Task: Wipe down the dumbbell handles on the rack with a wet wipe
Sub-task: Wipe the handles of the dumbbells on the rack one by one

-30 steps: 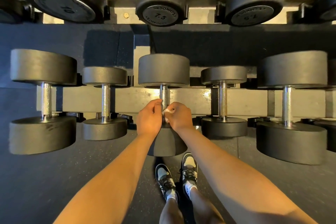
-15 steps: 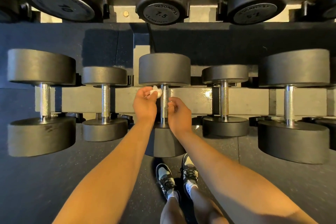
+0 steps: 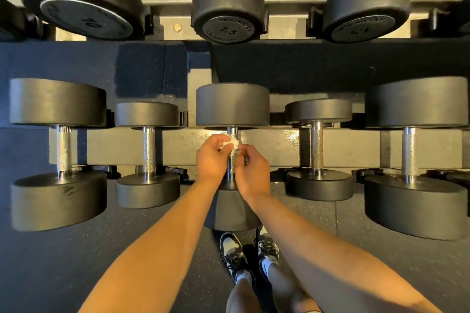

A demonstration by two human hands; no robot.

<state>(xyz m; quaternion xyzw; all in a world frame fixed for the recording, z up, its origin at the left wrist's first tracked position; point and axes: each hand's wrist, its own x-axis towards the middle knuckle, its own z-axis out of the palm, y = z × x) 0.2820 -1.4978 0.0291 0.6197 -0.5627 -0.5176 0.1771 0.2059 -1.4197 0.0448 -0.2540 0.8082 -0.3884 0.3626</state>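
Your left hand (image 3: 212, 157) is clenched on the wet wipe (image 3: 231, 143), a crumpled white wad pressed against the far end of the handle (image 3: 232, 169) on the middle dumbbell (image 3: 232, 105). Your right hand (image 3: 252, 170) is curled in from the right, fingers round that same steel handle just below the wipe. Whether they touch the wipe, you can't tell from here. Both wrists cover much of the bar, and your forearms hide part of the dumbbell's near head.

Close on the left sits a smaller dumbbell (image 3: 148, 152), its knurled handle bare, and beyond it a big one (image 3: 58, 101). On the right you've got another small dumbbell (image 3: 318, 114), then a large one (image 3: 417, 101) at the edge. All lie on the lower rack rail (image 3: 269, 150), handles running near to far.

On the far tier, one head reads 10 (image 3: 84, 7) and two read 7.5 (image 3: 227, 7) (image 3: 366, 7). Your shoes (image 3: 235, 253) stand on the speckled rubber floor (image 3: 76, 249), right under the middle dumbbell.
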